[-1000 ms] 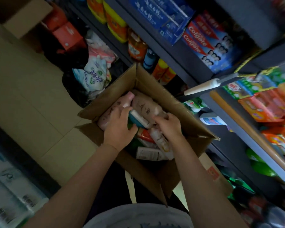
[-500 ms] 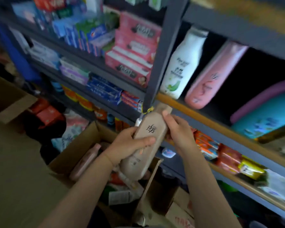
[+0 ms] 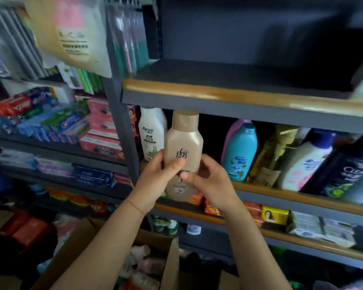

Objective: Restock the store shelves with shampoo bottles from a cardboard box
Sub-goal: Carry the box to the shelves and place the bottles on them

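Beside the Rejoice bottle (image 3: 152,132), tan shampoo bottle (image 3: 183,143) (upright).

Centre of frame: a beige shampoo bottle (image 3: 183,143) held upright, cap up, in front of the middle shelf (image 3: 298,194); left hand (image 3: 155,181) grips its lower left side with the thumb across the label, right hand (image 3: 213,183) holds the lower right side, thumb on the front. Behind it on that shelf, a white bottle (image 3: 152,132) just to its left, then a blue bottle (image 3: 240,150) and other blurred bottles further right. Bottom centre: an open cardboard box (image 3: 172,262) with blurred packages inside; toothpaste boxes (image 3: 50,120) fill the shelves at left.
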`<state>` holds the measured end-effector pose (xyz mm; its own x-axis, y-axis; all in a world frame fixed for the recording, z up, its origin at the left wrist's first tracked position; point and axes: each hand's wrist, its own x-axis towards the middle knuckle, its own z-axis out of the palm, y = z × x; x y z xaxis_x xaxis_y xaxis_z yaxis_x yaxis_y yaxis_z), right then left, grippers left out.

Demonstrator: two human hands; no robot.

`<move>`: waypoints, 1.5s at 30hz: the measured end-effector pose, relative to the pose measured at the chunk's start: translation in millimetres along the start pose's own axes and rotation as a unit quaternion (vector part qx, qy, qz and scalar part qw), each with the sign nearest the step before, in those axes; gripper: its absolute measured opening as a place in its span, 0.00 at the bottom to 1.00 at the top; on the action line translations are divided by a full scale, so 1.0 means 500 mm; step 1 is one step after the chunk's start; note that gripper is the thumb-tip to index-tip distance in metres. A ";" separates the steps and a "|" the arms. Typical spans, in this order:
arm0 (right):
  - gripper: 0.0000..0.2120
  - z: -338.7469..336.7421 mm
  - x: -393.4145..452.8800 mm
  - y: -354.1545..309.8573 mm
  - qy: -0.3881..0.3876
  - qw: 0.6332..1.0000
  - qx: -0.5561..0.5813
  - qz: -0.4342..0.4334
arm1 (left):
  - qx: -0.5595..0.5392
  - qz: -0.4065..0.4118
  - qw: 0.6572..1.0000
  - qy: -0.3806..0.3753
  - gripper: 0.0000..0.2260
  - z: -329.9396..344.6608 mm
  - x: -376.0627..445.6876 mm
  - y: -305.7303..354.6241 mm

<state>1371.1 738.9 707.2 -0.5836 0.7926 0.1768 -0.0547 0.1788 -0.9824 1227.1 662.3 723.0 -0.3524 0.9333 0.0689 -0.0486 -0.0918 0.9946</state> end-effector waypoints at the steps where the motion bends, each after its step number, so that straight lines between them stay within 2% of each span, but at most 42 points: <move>1: 0.18 -0.010 -0.003 0.001 0.012 1.000 -0.005 -0.004 | 0.012 0.006 1.000 -0.005 0.18 0.010 0.003 0.003; 6: 0.17 -0.038 -0.010 0.019 0.037 0.998 -0.054 -0.016 | 0.080 0.028 0.996 -0.016 0.12 0.023 0.015 -0.004; 12: 0.20 -0.044 0.016 0.009 0.054 0.977 -0.200 -0.055 | 0.165 0.055 0.985 0.000 0.14 0.028 0.032 -0.012; 17: 0.22 0.003 0.057 0.013 0.057 0.975 -0.201 -0.077 | 0.141 0.051 0.987 0.058 0.19 -0.013 0.033 -0.023; 19: 0.23 0.022 0.072 0.015 0.054 0.978 -0.186 -0.071 | 0.141 0.043 0.986 0.082 0.17 -0.039 0.039 -0.026; 22: 0.23 0.031 0.077 0.019 0.057 0.979 -0.184 -0.071 | 0.130 0.042 0.988 0.075 0.14 -0.054 0.045 -0.027; 25: 0.22 0.017 0.070 0.023 0.077 0.971 -0.206 -0.088 | 0.123 0.048 0.989 0.063 0.23 -0.040 0.053 -0.035; 27: 0.22 0.000 0.064 0.026 0.104 0.964 -0.225 -0.093 | 0.108 0.050 0.991 0.054 0.25 -0.019 0.063 -0.040; 31: 0.24 -0.034 0.057 0.026 0.167 0.940 -0.284 -0.086 | 0.086 0.055 0.994 0.029 0.19 0.030 0.091 -0.049; 39: 0.26 -0.034 0.076 0.030 0.205 0.912 -0.350 -0.065 | 0.126 0.027 0.991 0.046 0.12 0.065 0.140 -0.080; 42: 0.28 -0.028 0.090 0.026 0.214 0.891 -0.397 -0.044 | 0.163 0.031 0.985 0.049 0.10 0.066 0.156 -0.079; 45: 0.26 -0.023 0.100 0.023 0.235 0.868 -0.432 -0.077 | 0.222 0.045 0.973 0.054 0.08 0.071 0.174 -0.074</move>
<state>1350.7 787.1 705.3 -0.2177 0.8344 0.5064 0.6429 0.5129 -0.5689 1231.5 759.4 695.1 -0.4346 0.8840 0.1723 0.3863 0.0102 0.9223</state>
